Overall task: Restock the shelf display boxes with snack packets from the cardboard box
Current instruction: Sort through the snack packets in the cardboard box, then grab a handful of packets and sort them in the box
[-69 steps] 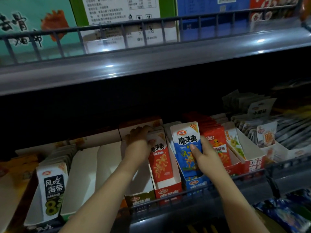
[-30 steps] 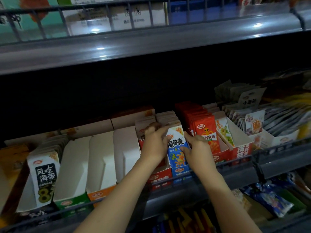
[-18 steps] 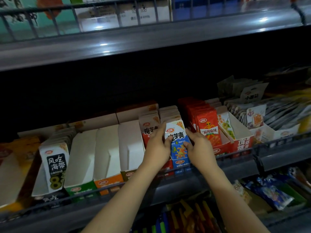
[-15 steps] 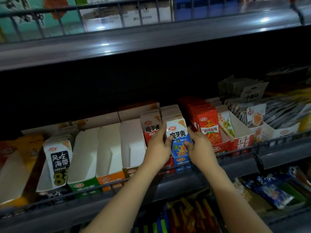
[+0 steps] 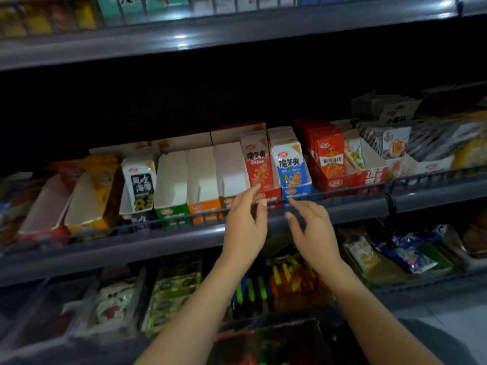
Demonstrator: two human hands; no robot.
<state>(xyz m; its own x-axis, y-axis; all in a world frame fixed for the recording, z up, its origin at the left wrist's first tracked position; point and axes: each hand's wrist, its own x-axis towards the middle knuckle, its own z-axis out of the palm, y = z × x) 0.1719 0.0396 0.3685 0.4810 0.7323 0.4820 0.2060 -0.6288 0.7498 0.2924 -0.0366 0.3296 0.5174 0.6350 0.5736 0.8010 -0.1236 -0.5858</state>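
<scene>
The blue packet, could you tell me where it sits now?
The blue packet stands on the middle shelf, centre-right in the head view, between the red packet and the orange box.

Lower-shelf packets (image 5: 405, 255) — blurred, dim; top-shelf boxes (image 5: 147, 6) cut off.

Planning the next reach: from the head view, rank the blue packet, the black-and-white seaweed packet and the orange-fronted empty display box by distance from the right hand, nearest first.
1. Blue packet, just above the right hand, in its box at the shelf rail.
2. Orange-fronted empty display box, left of both hands.
3. Black-and-white seaweed packet, farthest left.
</scene>
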